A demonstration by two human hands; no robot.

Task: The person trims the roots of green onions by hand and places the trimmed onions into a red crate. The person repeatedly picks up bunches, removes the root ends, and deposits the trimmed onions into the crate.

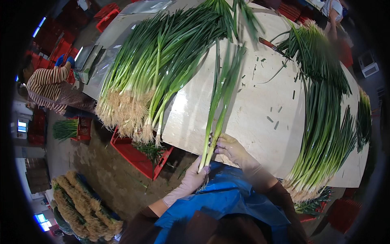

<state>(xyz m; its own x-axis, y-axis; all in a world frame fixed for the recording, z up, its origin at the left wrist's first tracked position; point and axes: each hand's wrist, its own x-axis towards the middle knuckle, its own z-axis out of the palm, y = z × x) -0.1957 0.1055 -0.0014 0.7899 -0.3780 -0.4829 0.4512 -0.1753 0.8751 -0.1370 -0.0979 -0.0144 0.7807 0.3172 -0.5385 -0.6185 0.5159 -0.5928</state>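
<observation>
Thin pale gloves cover both of my hands. My left hand (195, 175) grips a couple of long green onions (218, 100) low on their white stems, just in front of the blue apron (210, 195). A few roots show below that hand. Higher up, my right hand (230, 149) has its fingertips on the stem of the right-hand onion. The green leaves reach away from me over the pale tabletop (259, 146), and their tips look blurred.
A thick pile of rooted green onions (158, 61) lies at the left, another pile (320, 122) at the right. A brown-handled tool (267, 43), apparently a knife, lies among leaf scraps. Red crates (131, 155) stand below the table edge. A person in stripes (50, 87) works at far left.
</observation>
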